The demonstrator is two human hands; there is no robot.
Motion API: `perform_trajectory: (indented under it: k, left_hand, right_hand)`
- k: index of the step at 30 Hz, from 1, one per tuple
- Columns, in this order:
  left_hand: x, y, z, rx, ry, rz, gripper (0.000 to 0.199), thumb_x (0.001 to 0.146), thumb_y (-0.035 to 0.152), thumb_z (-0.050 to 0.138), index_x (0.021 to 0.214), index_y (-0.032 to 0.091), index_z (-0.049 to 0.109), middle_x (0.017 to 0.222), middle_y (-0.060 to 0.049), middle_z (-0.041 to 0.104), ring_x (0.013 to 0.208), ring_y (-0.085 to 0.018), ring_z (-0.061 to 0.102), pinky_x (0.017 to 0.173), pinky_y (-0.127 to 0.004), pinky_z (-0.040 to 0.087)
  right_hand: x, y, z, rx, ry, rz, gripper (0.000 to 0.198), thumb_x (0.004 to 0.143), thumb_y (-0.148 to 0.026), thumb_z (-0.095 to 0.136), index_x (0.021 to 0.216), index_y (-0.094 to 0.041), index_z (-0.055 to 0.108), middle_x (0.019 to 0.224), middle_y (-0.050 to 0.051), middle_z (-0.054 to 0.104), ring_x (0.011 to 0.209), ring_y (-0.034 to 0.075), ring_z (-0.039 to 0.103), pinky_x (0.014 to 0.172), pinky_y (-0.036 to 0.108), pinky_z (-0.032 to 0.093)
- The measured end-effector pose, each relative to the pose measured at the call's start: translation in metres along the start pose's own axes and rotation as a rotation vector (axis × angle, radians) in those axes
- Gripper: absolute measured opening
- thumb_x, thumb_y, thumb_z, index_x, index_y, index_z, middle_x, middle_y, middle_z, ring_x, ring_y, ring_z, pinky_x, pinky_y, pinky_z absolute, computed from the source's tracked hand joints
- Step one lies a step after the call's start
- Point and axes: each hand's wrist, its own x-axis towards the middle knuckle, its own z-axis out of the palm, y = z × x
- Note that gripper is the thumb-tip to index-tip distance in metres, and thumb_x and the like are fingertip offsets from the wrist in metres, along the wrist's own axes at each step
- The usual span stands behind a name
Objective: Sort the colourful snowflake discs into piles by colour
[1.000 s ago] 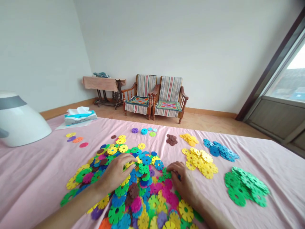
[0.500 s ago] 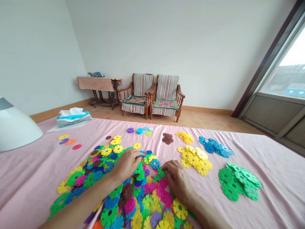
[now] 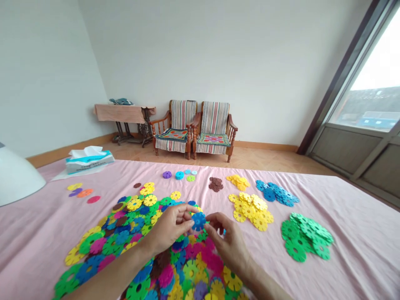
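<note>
Between my two hands a blue notched plastic disc (image 3: pixel 198 221) is held up over the big mixed heap of discs (image 3: pixel 137 225). My left hand (image 3: pixel 173 223) pinches it at its left edge with thumb and fingers. At the disc's right edge, my right hand (image 3: pixel 226 233) grips with thumb and index finger. A bit of blue shows behind the right fingers; I cannot tell whether that hand holds it. The heap mixes green, yellow, blue, pink, brown and purple discs, and my forearms hide part of it.
Right of the heap lie piles of yellow discs (image 3: pixel 251 210), blue discs (image 3: pixel 276 193), green discs (image 3: pixel 306 236) and brown discs (image 3: pixel 215 183). A tissue box (image 3: pixel 90 160) and a white rounded object (image 3: pixel 18 177) stand at left on the pink cloth (image 3: pixel 353 233).
Both hands have come together above the heap, the right one moving left off the discs there. The blue disc is now raised between them. The view has shifted slightly.
</note>
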Motion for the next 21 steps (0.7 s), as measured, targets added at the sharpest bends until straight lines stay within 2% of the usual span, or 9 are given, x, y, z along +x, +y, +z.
perform_trajectory:
  k: [3,6,8,11,16,21]
  left_hand:
    - [-0.001,0.003,0.003,0.045,0.008,0.032,0.03,0.08,0.029,0.058,0.106,0.016,0.061,0.077,-0.003,0.069,0.069,-0.016,0.067,0.065,-0.026,0.054]
    - [0.003,-0.002,-0.008,0.177,0.163,0.076,0.028,0.082,0.035,0.054,0.101,0.016,0.063,0.081,-0.005,0.07,0.076,-0.018,0.068,0.07,-0.028,0.054]
    - [0.007,-0.01,-0.02,0.292,0.287,0.105,0.028,0.083,0.036,0.052,0.098,0.017,0.064,0.082,-0.005,0.071,0.077,-0.019,0.068,0.071,-0.029,0.054]
    - [0.013,-0.027,-0.036,0.467,0.406,0.122,0.027,0.083,0.036,0.051,0.096,0.018,0.065,0.081,-0.004,0.072,0.076,-0.019,0.067,0.068,-0.028,0.053]
    - [0.015,-0.043,-0.04,0.643,0.425,0.203,0.023,0.083,0.032,0.049,0.091,0.02,0.067,0.083,-0.003,0.071,0.075,-0.019,0.067,0.069,-0.028,0.052]
    - [0.016,-0.045,-0.035,0.684,0.421,0.244,0.02,0.082,0.027,0.048,0.086,0.019,0.066,0.084,-0.004,0.07,0.078,-0.019,0.065,0.075,-0.029,0.051]
  right_hand:
    - [0.002,-0.004,0.001,0.034,-0.02,0.055,0.019,0.081,-0.031,0.055,0.07,-0.017,0.06,0.06,-0.002,0.057,0.057,0.011,0.05,0.053,0.021,0.038]
    - [0.012,0.006,-0.017,-0.058,0.056,0.065,0.021,0.079,-0.031,0.054,0.064,-0.017,0.058,0.056,-0.003,0.055,0.053,0.01,0.048,0.05,0.021,0.035]
    - [0.024,0.021,-0.041,-0.206,0.158,0.092,0.022,0.078,-0.034,0.053,0.064,-0.018,0.058,0.057,-0.002,0.056,0.054,0.011,0.05,0.05,0.021,0.035]
    - [0.044,0.049,-0.091,-0.473,0.297,0.249,0.024,0.077,-0.039,0.051,0.067,-0.019,0.061,0.058,-0.001,0.059,0.054,0.013,0.053,0.05,0.022,0.036]
    - [0.067,0.089,-0.171,-0.668,0.451,0.464,0.017,0.068,-0.031,0.054,0.06,-0.019,0.063,0.057,0.005,0.061,0.059,0.019,0.058,0.051,0.026,0.033]
    - [0.073,0.107,-0.221,-0.732,0.501,0.704,0.017,0.063,-0.024,0.053,0.059,-0.016,0.068,0.05,0.008,0.06,0.056,0.023,0.061,0.05,0.028,0.036]
